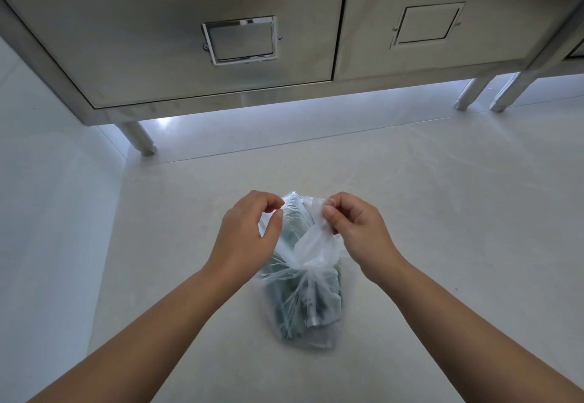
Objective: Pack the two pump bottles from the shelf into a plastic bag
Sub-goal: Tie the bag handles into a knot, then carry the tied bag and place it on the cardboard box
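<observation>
plastic bag (303, 279): thin clear plastic film, looking crinkled and softly glossy, turning milky where it is gathered
bag contents: showing only as dull green-grey through the film; material cannot be told
cabinet (189, 23): brushed metal, looking satin
cabinet handles (241, 41): polished metal, reflecting brightly
floor (410, 197): smooth pale surface, giving a faint sheen

Plastic bag (303, 295) on the floor (442, 213), near the middle, well short of the far edge. Inside the bag — bottles (322, 301), too blurred to count. Bag neck gathered above the middle, loose ends reaching away toward the cabinet (189, 23). Left hand (249, 232) at the bag's left side, right hand (354, 229) at its right, pinching a loose end. Behind it all — cabinet on legs along the floor's far edge. Wall (47, 181) along the left edge.
</observation>
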`<state>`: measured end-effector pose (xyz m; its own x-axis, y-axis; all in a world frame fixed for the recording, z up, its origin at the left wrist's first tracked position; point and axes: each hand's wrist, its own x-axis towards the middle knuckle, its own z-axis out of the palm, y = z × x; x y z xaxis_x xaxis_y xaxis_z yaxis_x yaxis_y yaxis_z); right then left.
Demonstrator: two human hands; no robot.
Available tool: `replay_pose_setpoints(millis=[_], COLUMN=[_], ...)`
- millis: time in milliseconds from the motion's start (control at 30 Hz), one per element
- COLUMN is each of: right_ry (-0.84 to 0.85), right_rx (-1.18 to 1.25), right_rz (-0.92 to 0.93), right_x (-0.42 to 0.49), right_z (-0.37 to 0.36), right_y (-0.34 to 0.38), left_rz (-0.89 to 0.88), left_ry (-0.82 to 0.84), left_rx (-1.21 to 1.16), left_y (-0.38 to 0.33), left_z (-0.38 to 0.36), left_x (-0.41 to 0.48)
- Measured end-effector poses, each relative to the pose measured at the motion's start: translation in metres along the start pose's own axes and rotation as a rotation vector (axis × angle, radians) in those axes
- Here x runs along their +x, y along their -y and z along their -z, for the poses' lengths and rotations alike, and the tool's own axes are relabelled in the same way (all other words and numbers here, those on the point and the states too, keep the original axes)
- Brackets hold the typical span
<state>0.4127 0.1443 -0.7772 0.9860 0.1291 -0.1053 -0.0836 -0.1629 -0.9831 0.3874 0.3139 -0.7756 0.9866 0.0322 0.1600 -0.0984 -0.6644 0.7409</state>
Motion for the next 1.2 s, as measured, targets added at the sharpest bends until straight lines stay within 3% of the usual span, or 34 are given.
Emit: replay_pose_setpoints(millis=[100, 367, 867, 1200], right_ry=[0.006, -0.036, -0.259, -0.344], right_rx=[0.037, 0.066, 0.144, 0.171], right_rz=[-0.042, -0.209, -0.270, -0.189], right_x=[0.001, -0.012, -0.091, -0.158], right_z=[-0.001, -0.005, 0.092, 0.156], right_y=[0.009, 0.087, 0.302, 0.444], left_rz=[-0.070, 0.000, 0.046, 0.095], left_ry=[0.060, 0.079, 0.151, 0.084], left_rx=[0.159, 0.503, 0.506, 0.389], left_y=[-0.003, -0.067, -0.263, -0.400], left_z=[0.009, 0.073, 0.180, 0.231], left_x=[0.003, 0.007, -0.007, -0.022])
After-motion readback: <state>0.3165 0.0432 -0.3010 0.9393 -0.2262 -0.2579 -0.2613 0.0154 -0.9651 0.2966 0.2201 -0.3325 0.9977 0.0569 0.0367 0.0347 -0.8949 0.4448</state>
